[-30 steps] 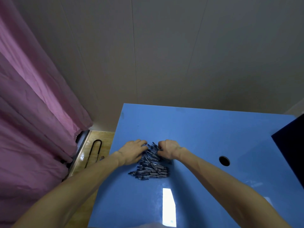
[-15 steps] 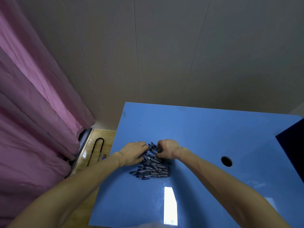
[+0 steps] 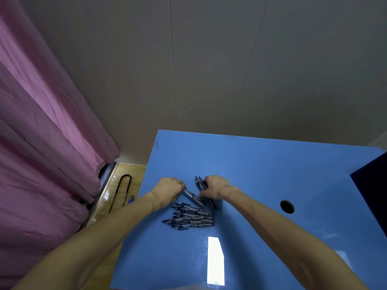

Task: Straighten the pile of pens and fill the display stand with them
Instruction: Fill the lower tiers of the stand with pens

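Now left hand [image 3: 170, 188] pinches 1 pen [image 3: 192, 195], right hand [image 3: 214, 186] grips a bundle [image 3: 200, 183] (pile [image 3: 191, 216] nearby).

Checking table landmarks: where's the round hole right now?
Head view: the hole is in the blue table, right of the right hand and the pens, near the dark object.

My hands have split apart now: left hand [image 3: 170, 188] pulled one pen [image 3: 192, 195] out sideways, right hand [image 3: 215, 187] lifted a bunch [image 3: 200, 183] off the pile [image 3: 191, 216].
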